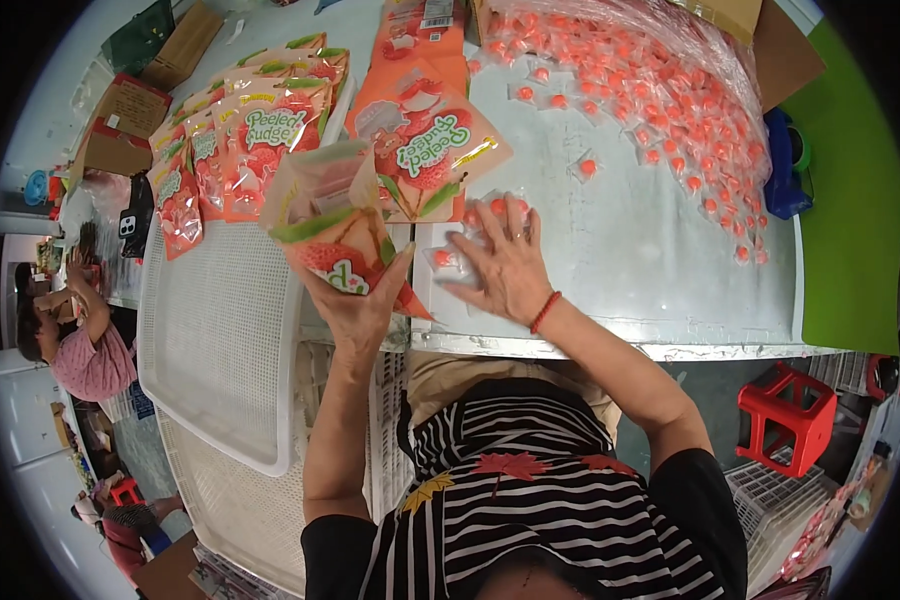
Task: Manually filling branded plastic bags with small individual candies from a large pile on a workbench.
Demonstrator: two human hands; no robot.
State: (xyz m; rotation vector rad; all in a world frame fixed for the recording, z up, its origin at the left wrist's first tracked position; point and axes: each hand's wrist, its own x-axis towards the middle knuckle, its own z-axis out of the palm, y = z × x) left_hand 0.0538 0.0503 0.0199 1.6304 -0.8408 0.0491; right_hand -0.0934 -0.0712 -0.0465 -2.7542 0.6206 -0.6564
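Note:
My left hand (pixel 358 300) grips an open orange stand-up pouch (pixel 332 220) from below, its mouth tilted up over the table edge. My right hand (pixel 505 265) lies flat, fingers spread, on several small clear-wrapped orange candies (pixel 490 208) on the metal table (pixel 620 250). A red cord circles that wrist. Just beyond the hands lies a stack of flat empty pouches (pixel 425 140) of the same kind.
A big heap of wrapped orange candies (pixel 660 90) spreads across the far right of the table. Filled pouches (pixel 240 140) lie in a row in a white mesh tray (pixel 215 340) at left. A red stool (pixel 785 415) stands at right. Other people work at far left.

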